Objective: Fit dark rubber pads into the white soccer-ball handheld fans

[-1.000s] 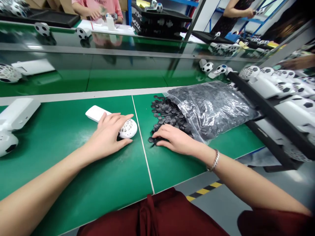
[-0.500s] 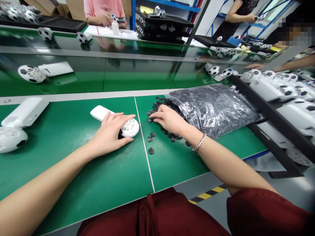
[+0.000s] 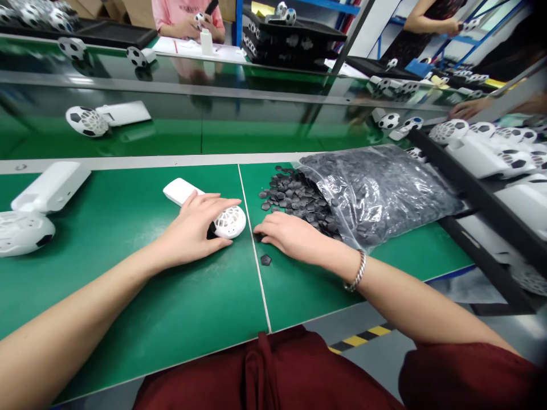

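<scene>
I'm watching my left hand (image 3: 191, 230) cupping the lattice head (image 3: 229, 222) of a white handheld fan (image 3: 182, 191), with its fingers (image 3: 220, 203) curling closed over the top. The fan is lying on the green worktop (image 3: 128, 296) under those fingers. Its long axis is running slantwise, the handle pointing up and left, away from me, and the head pointing down and right toward a pale seam line (image 3: 255, 242).

My right hand (image 3: 290, 238) is resting palm-down just across that seam, its fingers (image 3: 269, 229) loosely spread. I cannot tell whether they are gripping anything. Their tips are touching the edge of a heap of black hexagonal patches (image 3: 294, 199), which is spilling from a clear plastic bag (image 3: 376, 193) beyond the fingers. One loose patch (image 3: 265, 259) is lying just below them.
</scene>
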Demonstrator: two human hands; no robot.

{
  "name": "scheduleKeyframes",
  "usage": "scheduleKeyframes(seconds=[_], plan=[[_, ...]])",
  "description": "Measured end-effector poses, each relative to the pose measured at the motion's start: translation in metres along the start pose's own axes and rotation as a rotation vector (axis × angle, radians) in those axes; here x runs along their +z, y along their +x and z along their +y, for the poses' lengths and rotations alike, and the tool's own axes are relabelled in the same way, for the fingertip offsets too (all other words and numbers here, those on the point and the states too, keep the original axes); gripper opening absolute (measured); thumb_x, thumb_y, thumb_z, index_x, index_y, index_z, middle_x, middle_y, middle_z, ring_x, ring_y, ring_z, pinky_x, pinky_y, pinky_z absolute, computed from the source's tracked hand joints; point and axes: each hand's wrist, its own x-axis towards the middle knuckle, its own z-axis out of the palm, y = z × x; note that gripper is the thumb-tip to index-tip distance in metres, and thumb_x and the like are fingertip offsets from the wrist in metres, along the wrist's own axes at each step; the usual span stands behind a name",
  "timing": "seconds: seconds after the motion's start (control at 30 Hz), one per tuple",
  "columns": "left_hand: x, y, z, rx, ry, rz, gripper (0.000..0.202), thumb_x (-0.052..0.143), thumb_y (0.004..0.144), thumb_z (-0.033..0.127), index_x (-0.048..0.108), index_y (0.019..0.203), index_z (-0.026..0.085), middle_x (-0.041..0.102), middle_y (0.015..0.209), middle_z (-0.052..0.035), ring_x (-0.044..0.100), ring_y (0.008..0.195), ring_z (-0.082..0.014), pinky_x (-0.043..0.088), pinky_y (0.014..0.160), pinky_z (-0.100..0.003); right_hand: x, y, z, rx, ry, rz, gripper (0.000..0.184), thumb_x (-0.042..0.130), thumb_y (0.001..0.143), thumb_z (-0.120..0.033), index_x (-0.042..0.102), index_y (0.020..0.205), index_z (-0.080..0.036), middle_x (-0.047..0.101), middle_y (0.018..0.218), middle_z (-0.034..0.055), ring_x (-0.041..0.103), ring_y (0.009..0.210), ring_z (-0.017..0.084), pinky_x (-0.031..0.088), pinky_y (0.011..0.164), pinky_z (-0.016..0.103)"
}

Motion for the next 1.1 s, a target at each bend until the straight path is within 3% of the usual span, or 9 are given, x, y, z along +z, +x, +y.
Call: scheduleKeyframes(seconds=[0.17, 0.33, 0.57, 0.77, 0.93, 1.1], plan=[[-0.003, 0.0, 0.002, 0.006, -0.011, -0.039, 0.061, 0.061, 0.072, 0.036, 0.041, 0.128, 0.022, 0.049, 0.129, -0.0082, 0.035, 0.123, -0.0301, 0.022, 0.102, -0.049, -0.016, 0.013, 0.004, 0.061, 0.126, -0.087, 0.012, 0.061, 0.078, -0.014, 0.063, 0.09, -0.015, 0.058, 0.092, 0.0074, 0.053, 0.084, 0.017, 0.043, 0.075, 0.028], [-0.003, 0.001, 0.001, 0.011, -0.015, -0.031, 0.06, 0.061, 0.071, 0.038, 0.043, 0.126, 0.023, 0.051, 0.127, -0.0074, 0.037, 0.122, -0.0293, 0.023, 0.102, -0.048, -0.025, 0.011, -0.003, 0.101, 0.287, 0.044, 0.005, 0.06, 0.08, -0.015, 0.062, 0.084, -0.015, 0.059, 0.08, 0.0026, 0.053, 0.075, 0.012, 0.041, 0.071, 0.025], [-0.008, 0.003, -0.016, -0.104, 0.047, 0.053, 0.063, 0.061, 0.07, 0.04, 0.043, 0.127, 0.021, 0.053, 0.122, -0.0097, 0.041, 0.115, -0.0308, 0.028, 0.097, -0.049, -0.003, 0.027, -0.025, 0.173, 0.229, 0.053, 0.014, 0.06, 0.08, -0.029, 0.063, 0.089, -0.019, 0.059, 0.088, 0.0031, 0.054, 0.078, 0.014, 0.038, 0.064, 0.024], [-0.009, 0.001, -0.019, -0.1, 0.038, 0.05, 0.061, 0.061, 0.071, 0.037, 0.042, 0.127, 0.02, 0.052, 0.123, -0.0094, 0.04, 0.115, -0.0295, 0.027, 0.098, -0.049, 0.003, 0.034, -0.023, 0.099, 0.241, 0.016, 0.005, 0.059, 0.081, -0.022, 0.062, 0.081, -0.018, 0.058, 0.086, 0.0028, 0.053, 0.075, 0.013, 0.037, 0.061, 0.023], [-0.006, 0.0, -0.009, -0.078, -0.009, 0.01, 0.059, 0.061, 0.07, 0.035, 0.043, 0.126, 0.023, 0.051, 0.126, -0.0081, 0.038, 0.12, -0.0295, 0.025, 0.1, -0.05, -0.009, 0.023, -0.019, 0.089, 0.467, 0.198, 0.003, 0.059, 0.08, -0.016, 0.062, 0.081, -0.017, 0.063, 0.074, -0.001, 0.054, 0.067, 0.01, 0.04, 0.063, 0.021], [-0.002, 0.0, 0.004, -0.084, -0.027, 0.002, 0.058, 0.06, 0.071, 0.036, 0.044, 0.126, 0.023, 0.052, 0.126, -0.006, 0.036, 0.123, -0.0296, 0.018, 0.104, -0.052, -0.01, 0.017, -0.02, 0.026, 0.569, 0.383, 0.009, 0.057, 0.082, -0.017, 0.065, 0.085, -0.019, 0.066, 0.086, 0.0008, 0.059, 0.082, 0.012, 0.044, 0.075, 0.025]])
